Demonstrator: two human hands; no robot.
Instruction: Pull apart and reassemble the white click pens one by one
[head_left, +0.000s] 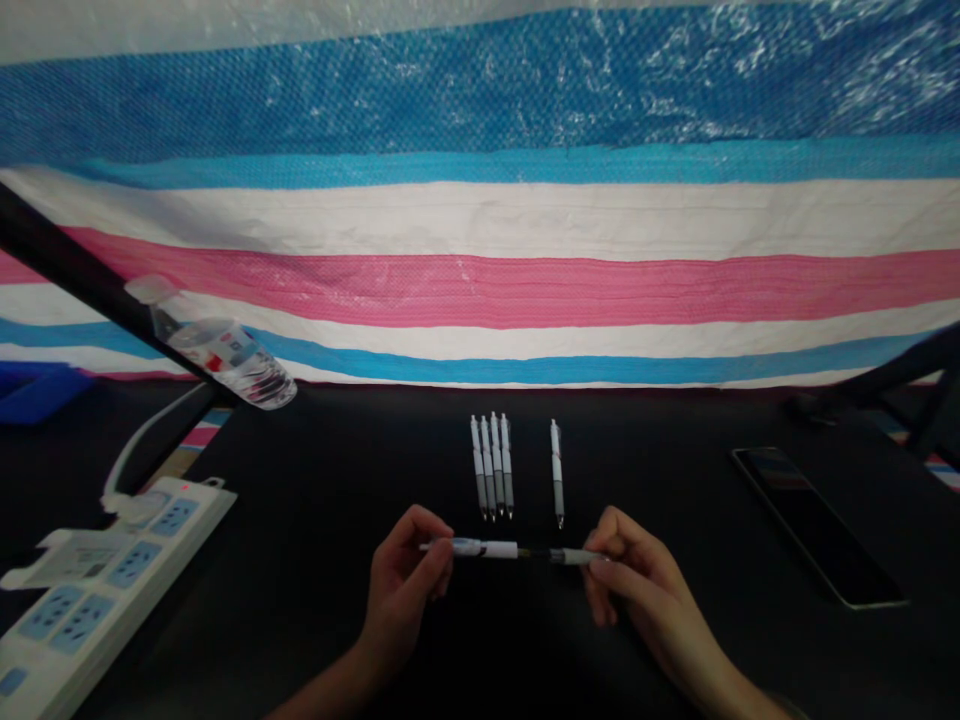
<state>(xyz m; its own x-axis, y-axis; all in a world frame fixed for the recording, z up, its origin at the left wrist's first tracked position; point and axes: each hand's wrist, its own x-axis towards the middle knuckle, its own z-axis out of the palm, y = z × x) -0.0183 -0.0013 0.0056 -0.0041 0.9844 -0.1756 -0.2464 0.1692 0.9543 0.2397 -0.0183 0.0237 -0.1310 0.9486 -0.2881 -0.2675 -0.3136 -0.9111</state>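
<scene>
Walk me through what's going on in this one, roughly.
A person holds a pen that has come apart over a dark tabletop. The left hand pinches the end of its white barrel, and the right hand pinches the grey front section, with the thin refill showing between. Beyond the hands, four similar pens lie side by side, and one more lies apart to their right.

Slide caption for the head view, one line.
Left hand and right hand hold a pen's white barrel and grey grip apart; five pens lie beyond.
</scene>
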